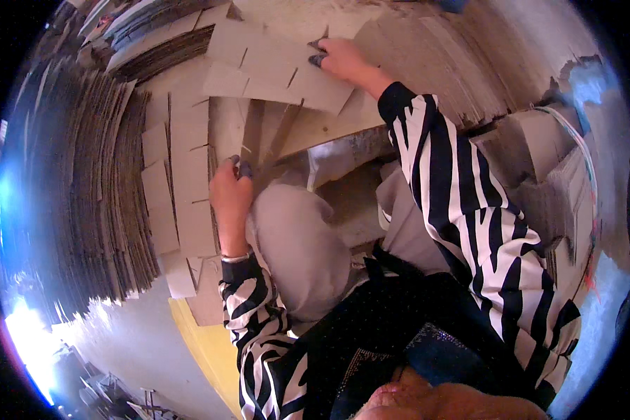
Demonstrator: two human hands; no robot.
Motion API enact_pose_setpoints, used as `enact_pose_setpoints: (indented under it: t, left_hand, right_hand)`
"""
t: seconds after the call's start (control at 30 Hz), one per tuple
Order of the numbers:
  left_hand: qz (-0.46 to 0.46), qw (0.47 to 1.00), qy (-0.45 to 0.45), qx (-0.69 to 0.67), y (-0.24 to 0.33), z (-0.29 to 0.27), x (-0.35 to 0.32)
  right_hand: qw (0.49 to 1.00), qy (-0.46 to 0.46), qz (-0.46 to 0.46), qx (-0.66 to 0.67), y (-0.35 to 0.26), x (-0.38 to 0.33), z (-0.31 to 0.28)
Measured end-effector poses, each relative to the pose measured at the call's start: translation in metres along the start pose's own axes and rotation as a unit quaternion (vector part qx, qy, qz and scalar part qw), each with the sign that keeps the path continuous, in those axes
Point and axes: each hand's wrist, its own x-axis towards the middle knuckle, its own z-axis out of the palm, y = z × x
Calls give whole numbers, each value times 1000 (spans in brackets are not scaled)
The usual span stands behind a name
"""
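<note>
Fingers half curled, a person's right hand (pixel 344 61) reaches over a slotted cardboard sheet (pixel 262 59) lying beyond the table's (pixel 346 120) near edge; the left hand (pixel 231 199), loosely bent, is beside slotted cardboard strips (pixel 190 175). Whether either grips anything cannot be told.

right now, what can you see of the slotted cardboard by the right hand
The slotted cardboard looks flat, thin and pale grey-brown, with short dark slits cut into it. It lies slanted across the upper middle of the view. The right hand is at its right side; firm contact is unclear.
</note>
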Motion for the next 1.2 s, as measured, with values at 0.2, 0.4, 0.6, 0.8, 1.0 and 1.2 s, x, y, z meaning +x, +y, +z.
enact_pose_setpoints:
  t: [0.2,0.4,0.6,0.8,1.0,1.2]
  left_hand:
    - [23,991,47,121,-28,-9,-19]
    - [0,991,16,135,-20,-12,-12]
    - [78,986,122,78,-32,10,7]
    - [-69,981,-89,159,-34,-9,9]
    - [35,984,106,138,-38,13,16]
    - [-37,976,-34,212,-8,3,13]
  right_hand:
    - [992,32,-66,101,-36,-20,-11]
    - [971,-157,-164,76,-74,-73,10]
    - [987,-7,-149,-53,-54,-73,16]
    - [979,-66,-160,110,-90,-81,16]
    - [977,-51,-181,-97,-75,-76,28]
    - [961,-83,-259,-60,-88,-79,21]
